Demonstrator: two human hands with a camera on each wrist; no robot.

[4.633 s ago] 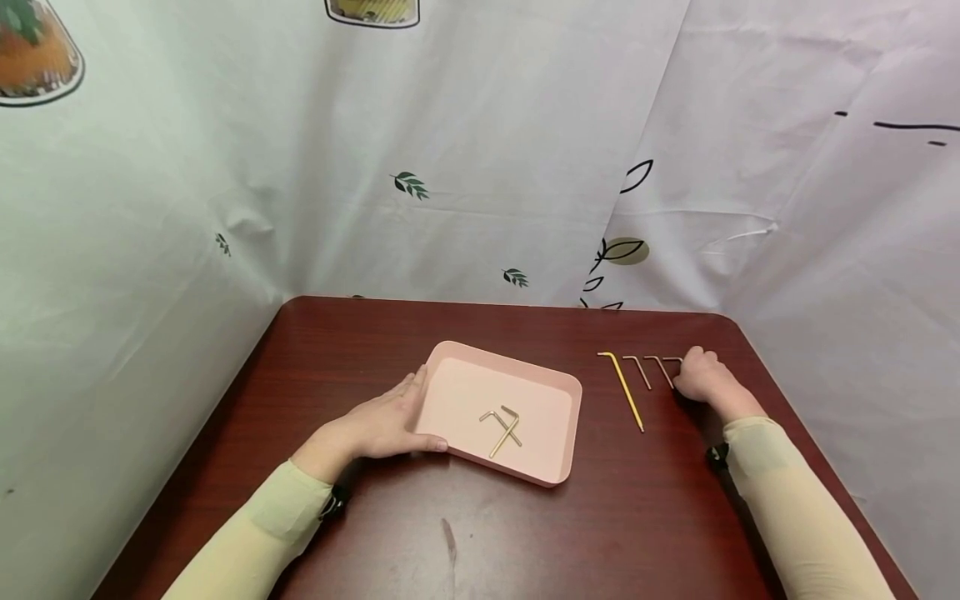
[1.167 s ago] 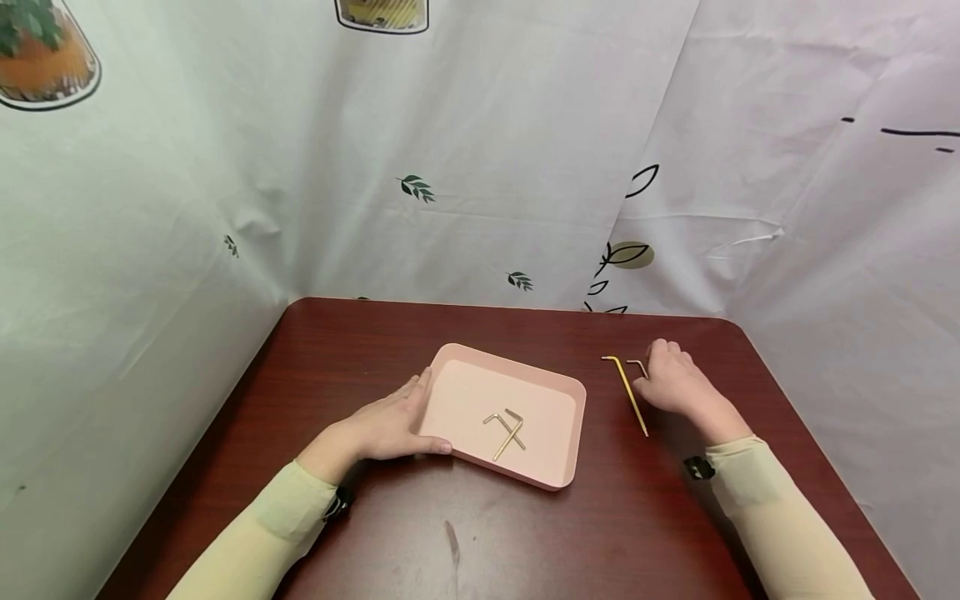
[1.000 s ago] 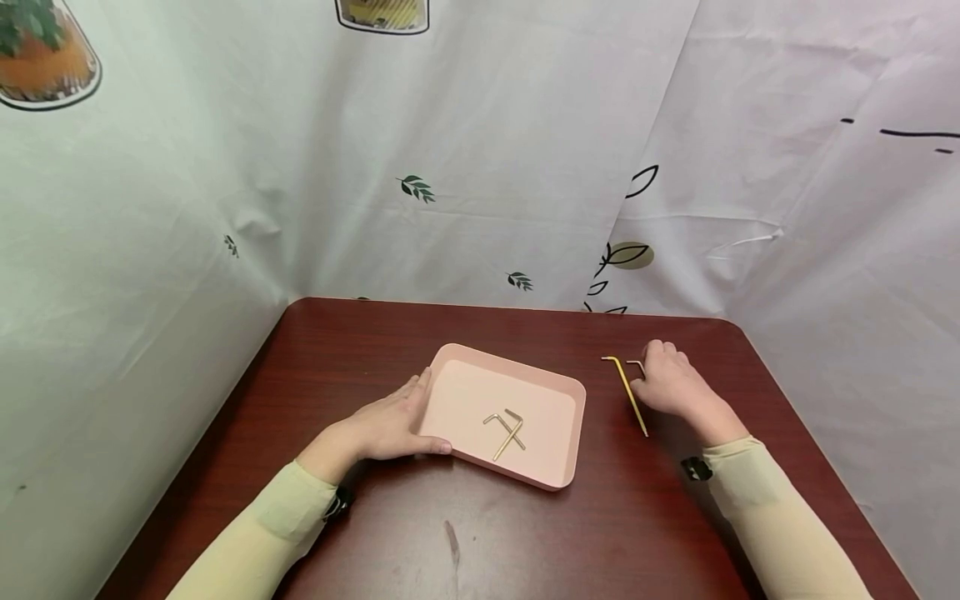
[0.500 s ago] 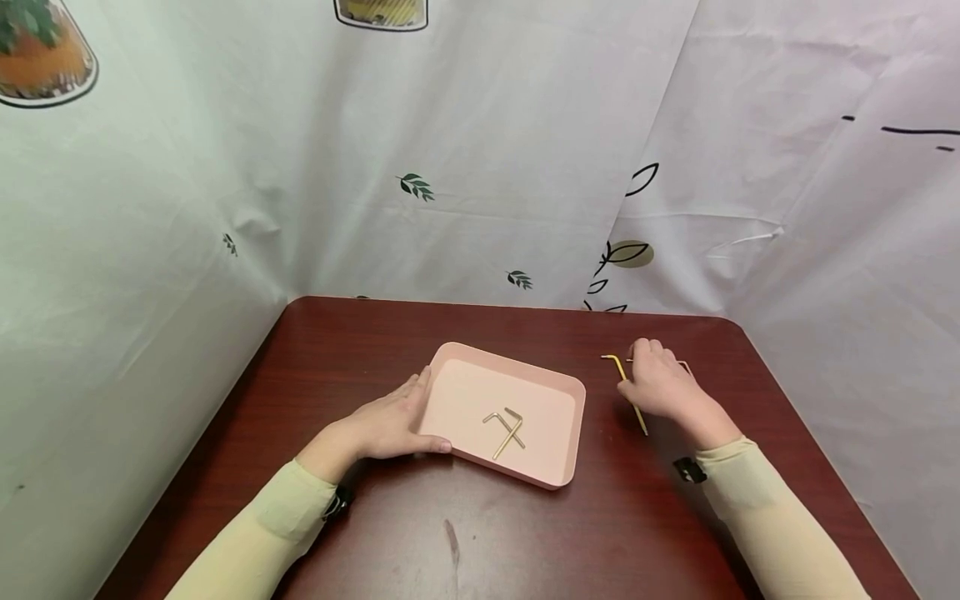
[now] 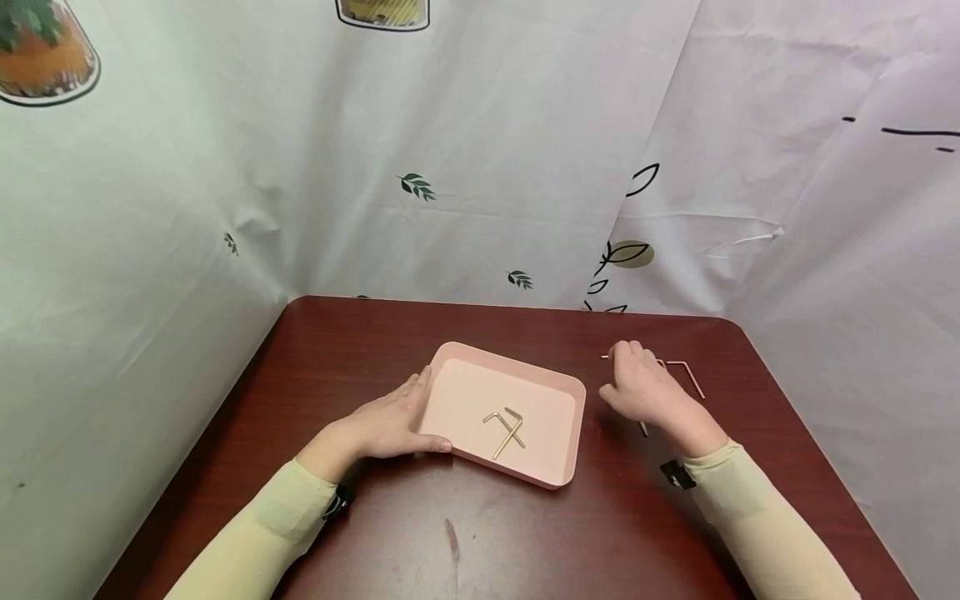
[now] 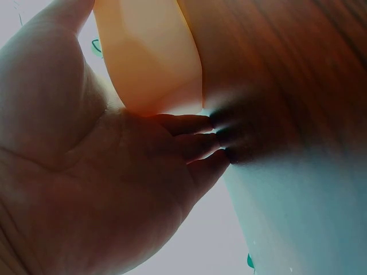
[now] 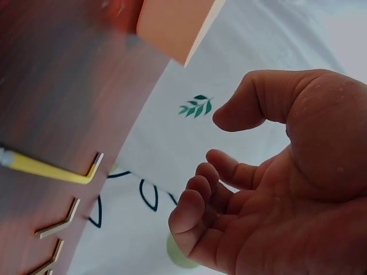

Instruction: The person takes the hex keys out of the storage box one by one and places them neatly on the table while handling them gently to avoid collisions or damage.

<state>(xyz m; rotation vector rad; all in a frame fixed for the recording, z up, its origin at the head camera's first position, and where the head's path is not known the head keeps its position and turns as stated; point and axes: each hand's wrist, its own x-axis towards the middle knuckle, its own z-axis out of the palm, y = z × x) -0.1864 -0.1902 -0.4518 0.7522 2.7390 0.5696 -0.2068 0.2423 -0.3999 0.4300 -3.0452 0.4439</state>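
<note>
Fingers (image 7: 198,192) of the right hand (image 5: 643,389) curl loosely, holding nothing, above the yellow hex key (image 7: 49,169) beside the pink tray (image 5: 558,385); the thin key may slip on the table (image 5: 465,533).

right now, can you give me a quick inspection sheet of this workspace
surface: dark red-brown wooden table, faint scuff near the front edge.
job's things: pink tray with two small hex keys lying crossed inside; yellow hex key and smaller hex keys on the table to the tray's right.
clutter: nothing seen.
grippers: left hand rests against the tray's left edge, fingers straight; right hand is over the loose keys, fingers loosely curled, holding nothing.
cables: nothing seen; dark strap on each wrist.
surroundings: white cloth backdrop with leaf prints behind and beside the table.
</note>
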